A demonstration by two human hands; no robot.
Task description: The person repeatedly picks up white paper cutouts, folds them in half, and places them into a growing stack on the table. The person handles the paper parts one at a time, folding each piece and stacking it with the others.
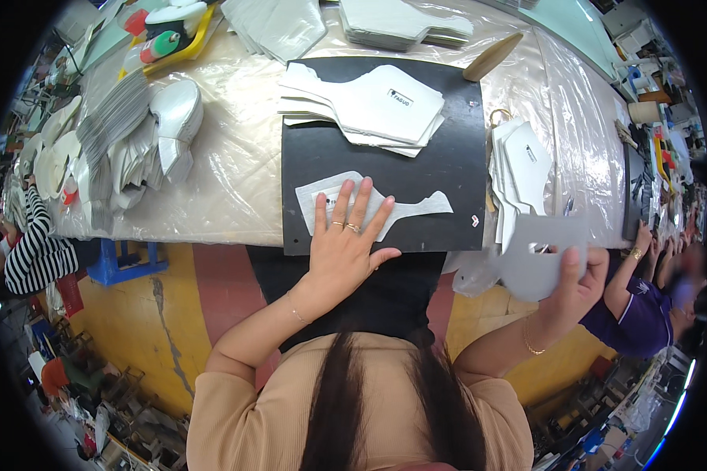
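My left hand [346, 235] lies with its fingers spread over a pale grey cut piece [408, 209], whose wide end carries a small dark print and whose narrow tail points right. That piece rests flat near the front of a black board [306, 153]. Off the board's front right corner, my right hand [577, 286] pinches a translucent grey template [530, 251] with a small slot in it, thumb on top. Farther back on the board sits a stack of white printed pieces [381, 102] of a similar outline.
Right of the board lies another stack of white pieces [522, 161]. A wooden-handled tool [492, 57] rests at the board's far right corner. Fanned stacks of grey pieces [122, 118] cover the left side, with a yellow tray [188, 53] behind. A person in purple [640, 314] works at right.
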